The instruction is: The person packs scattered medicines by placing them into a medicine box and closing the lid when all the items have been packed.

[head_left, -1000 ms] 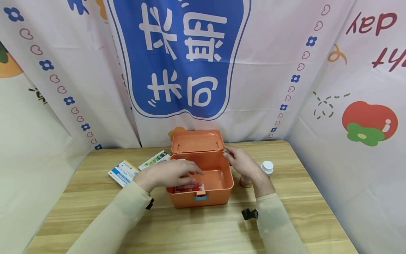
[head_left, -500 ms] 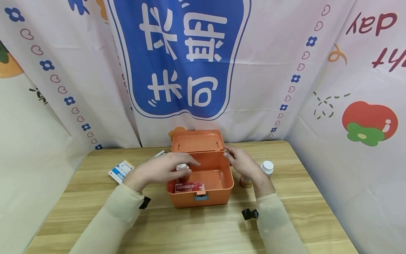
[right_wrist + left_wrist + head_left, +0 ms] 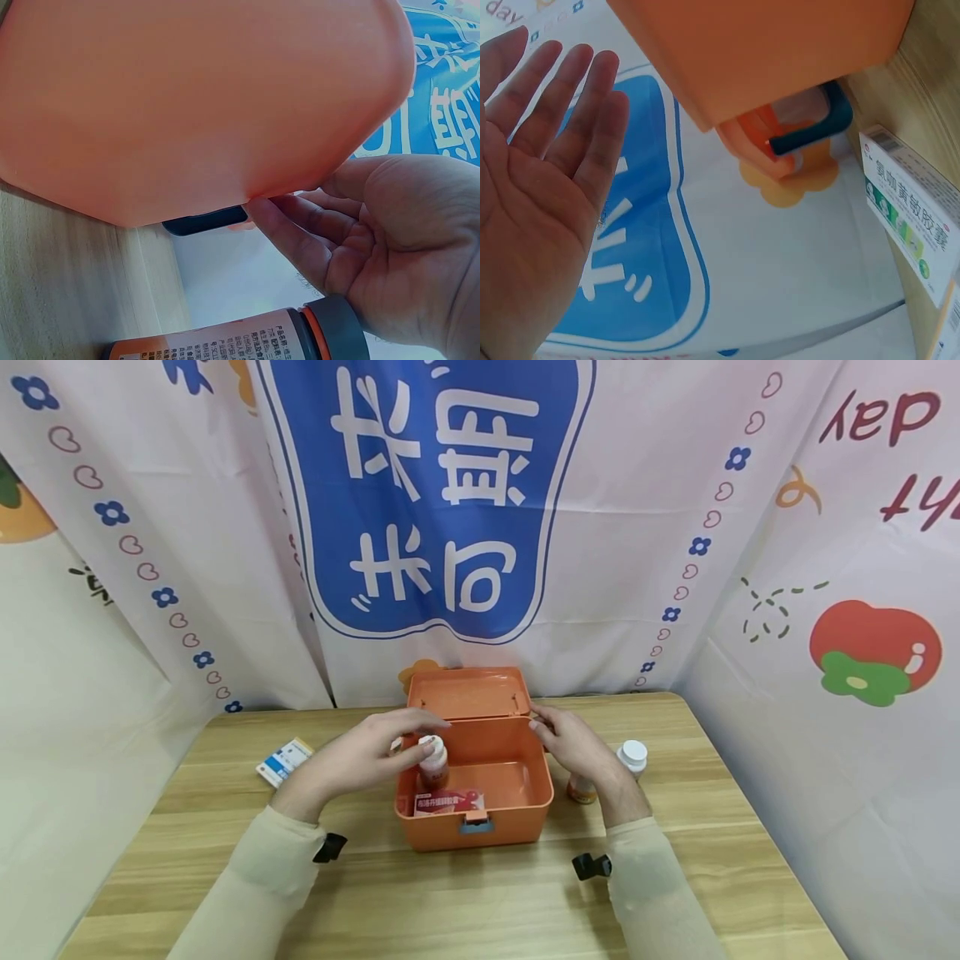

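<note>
A small round bottle with a white cap and reddish body (image 3: 435, 771) stands upright inside an orange plastic box (image 3: 516, 828), near its left wall and behind a flat red printed carton (image 3: 450, 802). The left hand (image 3: 356, 756) holds nothing, its fingers loosely extended above the box's left rim; its thumb tip overlaps the bottle's cap in the head view, and whether the 2 touch I cannot tell. The right hand (image 3: 576, 745) grips the box's rear right corner, well apart from that bottle, its thumb at the rim. The box's orange lid (image 3: 468, 693) is swung open behind. Right of the box, partly behind the right wrist, are a white-capped bottle (image 3: 633, 753) and an orange-labelled bottle with a dark cap (image 3: 240, 339). To the left, a white-and-blue cardboard carton (image 3: 283, 762) and a white-and-green cardboard carton (image 3: 907, 217) lie on the pale wooden table (image 3: 480, 910).
</note>
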### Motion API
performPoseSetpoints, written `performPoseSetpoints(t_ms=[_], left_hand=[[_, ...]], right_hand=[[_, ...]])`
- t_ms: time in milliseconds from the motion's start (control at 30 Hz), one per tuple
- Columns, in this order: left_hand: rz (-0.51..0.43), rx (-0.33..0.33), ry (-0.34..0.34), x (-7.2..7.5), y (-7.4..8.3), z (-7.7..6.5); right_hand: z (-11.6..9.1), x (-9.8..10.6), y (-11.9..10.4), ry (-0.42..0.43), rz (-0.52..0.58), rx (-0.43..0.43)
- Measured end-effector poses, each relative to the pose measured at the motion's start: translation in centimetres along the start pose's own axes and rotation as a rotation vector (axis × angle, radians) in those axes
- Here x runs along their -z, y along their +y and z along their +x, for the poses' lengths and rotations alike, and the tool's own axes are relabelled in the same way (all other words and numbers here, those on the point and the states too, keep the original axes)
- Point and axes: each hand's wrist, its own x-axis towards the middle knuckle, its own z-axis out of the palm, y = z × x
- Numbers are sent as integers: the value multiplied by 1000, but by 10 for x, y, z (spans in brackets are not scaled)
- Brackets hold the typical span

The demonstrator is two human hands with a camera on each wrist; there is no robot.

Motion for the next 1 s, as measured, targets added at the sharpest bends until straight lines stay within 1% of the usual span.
performPoseSetpoints(t_ms=[100, 233, 333, 500, 800, 1000], left_hand=[[-15, 19, 18, 2, -4, -5], [-65, 79, 33, 5, -10, -13], [-97, 104, 53, 6, -16, -18], [-109, 134, 104, 7, -25, -25], [-123, 179, 159, 9, -45, -35], [-128, 250, 178, 6, -59, -39]], right_hand=[[1, 0, 1, -1, 3, -1], [0, 0, 2, -1, -8, -2], [0, 0, 2, 1, -11, -4], [1, 0, 3, 1, -9, -3], [0, 0, 2, -1, -10, -2], [1, 0, 3, -4, 1, -10]])
